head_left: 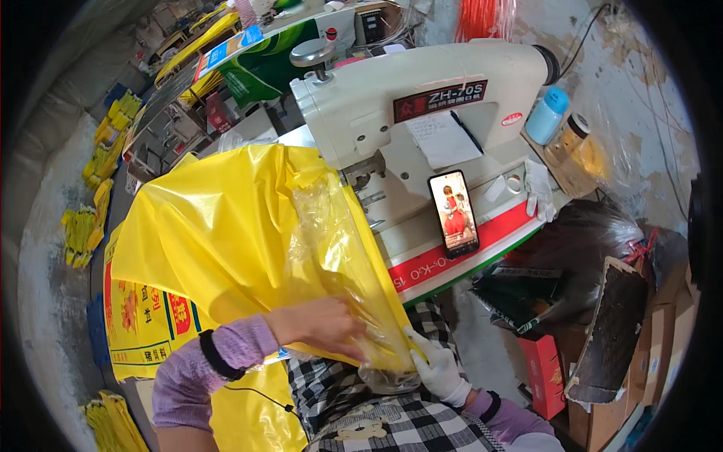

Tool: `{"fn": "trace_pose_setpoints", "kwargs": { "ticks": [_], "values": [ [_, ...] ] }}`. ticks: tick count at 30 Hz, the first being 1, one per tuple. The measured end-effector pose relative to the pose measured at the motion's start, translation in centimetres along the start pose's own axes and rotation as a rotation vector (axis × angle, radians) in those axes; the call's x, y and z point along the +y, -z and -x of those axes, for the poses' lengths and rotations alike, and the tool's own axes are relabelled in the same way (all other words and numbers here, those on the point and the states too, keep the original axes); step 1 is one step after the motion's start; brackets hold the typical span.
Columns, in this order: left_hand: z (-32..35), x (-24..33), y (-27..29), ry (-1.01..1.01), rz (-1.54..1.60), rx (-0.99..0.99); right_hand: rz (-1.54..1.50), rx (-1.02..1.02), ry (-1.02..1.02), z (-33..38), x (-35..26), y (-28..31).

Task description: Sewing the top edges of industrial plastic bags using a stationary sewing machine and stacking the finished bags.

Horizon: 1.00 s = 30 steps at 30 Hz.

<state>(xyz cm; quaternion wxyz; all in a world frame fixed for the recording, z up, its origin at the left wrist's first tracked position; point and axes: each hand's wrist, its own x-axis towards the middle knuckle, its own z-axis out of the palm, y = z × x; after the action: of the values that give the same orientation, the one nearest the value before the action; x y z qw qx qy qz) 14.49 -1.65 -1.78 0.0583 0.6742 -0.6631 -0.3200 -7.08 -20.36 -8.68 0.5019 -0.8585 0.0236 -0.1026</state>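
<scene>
A large yellow woven sack (226,218) with a clear plastic liner (331,226) in its mouth hangs from beside the sewing head across my lap. My bare left hand (324,325) lies over the liner near the sack's lower edge; its fingers are smeared and partly behind the film. On my right hand (440,375) is a white glove. Its fingers and thumb pinch the lower right corner of the sack's edge. The white industrial sewing machine (376,98) stands just beyond, with the sack's upper edge close to its needle area.
A lit phone (454,215) props on the machine table, near a paper sheet (444,139) with a pen. Farther right are a white glove (539,192), a blue bottle (547,114) and a jar (568,139). Cardboard and a red box (542,374) crowd the right floor; folded yellow bundles (83,233) lie left.
</scene>
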Motion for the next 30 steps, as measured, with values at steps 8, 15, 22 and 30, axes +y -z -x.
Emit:
{"fn": "trace_pose_setpoints", "kwargs": {
  "ticks": [8,15,22,30],
  "values": [
    [6.9,-8.7,7.4,0.269,-0.601,-0.098,0.027,0.049,0.023,-9.3,1.3,-4.1],
    [14.9,-0.8,4.2,0.874,-0.181,-0.341,-0.403,0.169,0.007,-17.7,1.5,-5.7],
    [8.2,11.2,-8.8,1.142,1.847,0.388,-0.888,-0.564,0.003,-8.4,1.4,-18.2],
    [5.1,10.9,-4.0,0.364,0.813,0.618,-1.050,0.109,-0.320,-8.9,-4.9,-4.1]
  ]
}}
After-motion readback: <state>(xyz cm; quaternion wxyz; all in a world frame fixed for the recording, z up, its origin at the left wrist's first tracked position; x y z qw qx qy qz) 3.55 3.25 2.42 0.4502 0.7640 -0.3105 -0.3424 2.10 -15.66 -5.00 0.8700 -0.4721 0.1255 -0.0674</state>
